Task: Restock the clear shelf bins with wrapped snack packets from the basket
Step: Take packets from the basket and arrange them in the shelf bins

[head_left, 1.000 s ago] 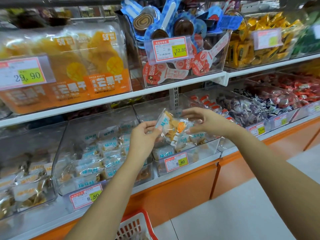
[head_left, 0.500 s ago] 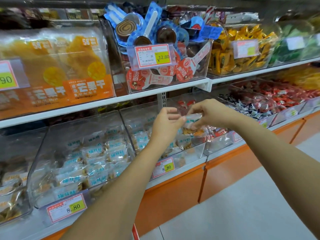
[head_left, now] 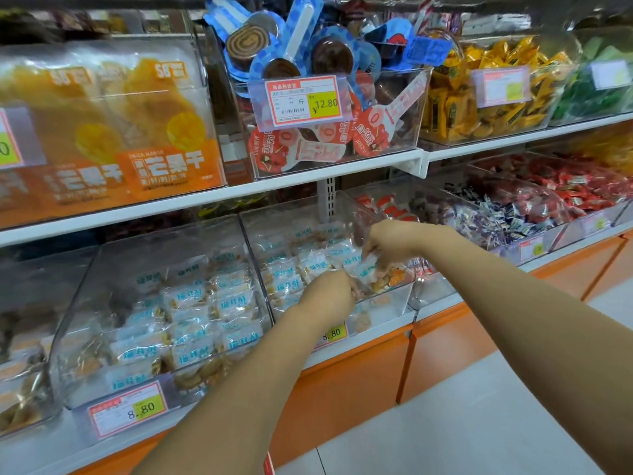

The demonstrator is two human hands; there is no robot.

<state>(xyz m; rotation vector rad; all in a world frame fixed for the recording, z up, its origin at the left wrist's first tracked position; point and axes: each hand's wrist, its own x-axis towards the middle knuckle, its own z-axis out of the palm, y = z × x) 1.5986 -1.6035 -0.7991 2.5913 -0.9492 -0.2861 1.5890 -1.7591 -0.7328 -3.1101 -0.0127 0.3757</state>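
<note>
A white upper shelf [head_left: 205, 197] and lower shelf [head_left: 376, 341] run above an orange base [head_left: 342, 389] and pale floor [head_left: 462, 423]. On the lower shelf, clear bins stand side by side. The left bin [head_left: 85, 303] is heaped with blue-printed packets [head_left: 191, 323], the middle bin [head_left: 390, 313] is partly filled with the same, and the next bin right holds mixed sweets [head_left: 489, 217]. At the middle bin's front right corner, both hands hold one wrapped packet [head_left: 385, 277]. The right hand [head_left: 394, 241] pinches it from above, and the left hand [head_left: 329, 296] grips its near edge. Blur hides its print. A red sliver [head_left: 269, 465] is cut off at the bottom.
</note>
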